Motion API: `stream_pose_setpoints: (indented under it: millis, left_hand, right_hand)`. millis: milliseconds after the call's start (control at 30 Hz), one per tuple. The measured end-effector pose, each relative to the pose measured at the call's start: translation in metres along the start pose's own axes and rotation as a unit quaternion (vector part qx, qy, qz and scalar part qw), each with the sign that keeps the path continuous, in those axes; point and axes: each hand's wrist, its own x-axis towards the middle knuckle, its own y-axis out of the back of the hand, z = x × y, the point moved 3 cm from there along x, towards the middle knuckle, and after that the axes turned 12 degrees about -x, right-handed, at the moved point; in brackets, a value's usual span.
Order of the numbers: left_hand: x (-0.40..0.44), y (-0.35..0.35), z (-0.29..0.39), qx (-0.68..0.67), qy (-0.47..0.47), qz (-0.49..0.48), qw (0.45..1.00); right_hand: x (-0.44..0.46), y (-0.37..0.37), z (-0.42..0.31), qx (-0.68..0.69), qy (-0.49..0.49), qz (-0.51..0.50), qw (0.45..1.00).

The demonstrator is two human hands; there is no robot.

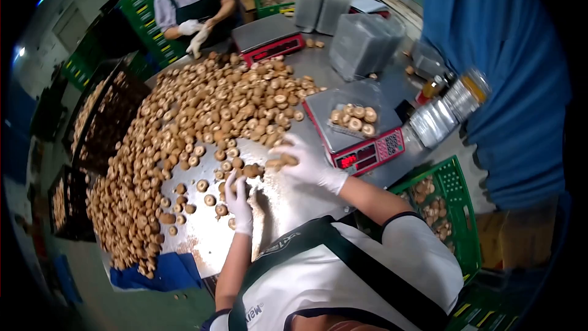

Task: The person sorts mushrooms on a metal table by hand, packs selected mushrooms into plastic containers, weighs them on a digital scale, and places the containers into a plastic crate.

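Observation:
Many brown mushrooms (226, 107) are heaped over the metal table (294, 199). My left hand (238, 202), in a white glove, is at the near edge of the heap with its fingers apart, beside a few loose mushrooms. My right hand (306, 162), also gloved, is curled round some mushrooms (282, 161) just to the right of it. Beyond my right hand stands a red scale (373, 155) with lit digits, bearing a clear plastic tray of mushrooms (354, 119).
Across the table a co-worker (199, 9) in white gloves stands near a second scale (267, 34). Stacked clear containers (365, 43) stand at the back right. A green crate (462, 220) is at the right, dark crates (101, 122) at the left, a blue cloth (156, 271) at the near-left edge.

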Motion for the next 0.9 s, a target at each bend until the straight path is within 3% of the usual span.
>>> stream_pose_setpoints:
  millis: [33, 167, 233, 300, 333, 367, 400, 467, 500, 567, 700, 833, 900]
  left_hand:
    - [0.012, -0.036, 0.004, 0.047, -0.068, -0.059, 0.995]
    - [0.039, -0.185, 0.012, -0.06, 0.06, -0.228, 0.97]
    - [0.048, -0.249, 0.008, -0.015, -0.046, -0.29, 0.956]
    - [0.055, -0.3, -0.005, 0.023, -0.117, -0.309, 0.944]
    - [0.057, -0.317, -0.013, 0.064, -0.097, -0.32, 0.94]
    - [0.061, -0.33, -0.027, 0.127, -0.165, -0.324, 0.923]
    - [0.061, -0.337, -0.035, 0.202, -0.172, -0.343, 0.901]
    - [0.061, -0.337, -0.05, 0.307, -0.16, -0.358, 0.867]
    - [0.065, -0.338, -0.053, 0.284, -0.168, -0.352, 0.876]
    - [0.07, -0.331, -0.063, 0.241, -0.18, -0.339, 0.891]
    - [0.074, -0.316, -0.063, 0.16, -0.101, -0.363, 0.912]
    - [0.077, -0.31, -0.07, 0.162, -0.118, -0.362, 0.91]
    - [0.073, -0.315, -0.072, 0.214, -0.149, -0.392, 0.882]
  right_hand:
    - [-0.005, 0.031, 0.01, -0.005, -0.007, 0.036, 0.999]
    - [-0.029, 0.124, 0.063, -0.112, -0.084, 0.222, 0.965]
    - [-0.035, 0.153, 0.082, -0.104, -0.136, 0.274, 0.947]
    - [-0.037, 0.16, 0.106, -0.146, -0.17, 0.277, 0.934]
    - [-0.036, 0.154, 0.124, -0.196, -0.176, 0.232, 0.936]
    - [-0.037, 0.147, 0.14, -0.245, -0.181, 0.184, 0.935]
    - [-0.039, 0.144, 0.139, -0.295, -0.219, 0.037, 0.929]
    - [-0.044, 0.132, 0.151, -0.297, -0.18, 0.033, 0.937]
    - [-0.043, 0.137, 0.146, -0.291, -0.166, 0.037, 0.941]
    - [-0.043, 0.136, 0.163, -0.21, -0.134, 0.082, 0.965]
    - [-0.042, 0.159, 0.166, 0.045, -0.094, 0.19, 0.976]
    - [-0.043, 0.167, 0.18, 0.069, -0.128, 0.299, 0.943]
    - [-0.038, 0.148, 0.193, -0.134, -0.099, 0.262, 0.951]
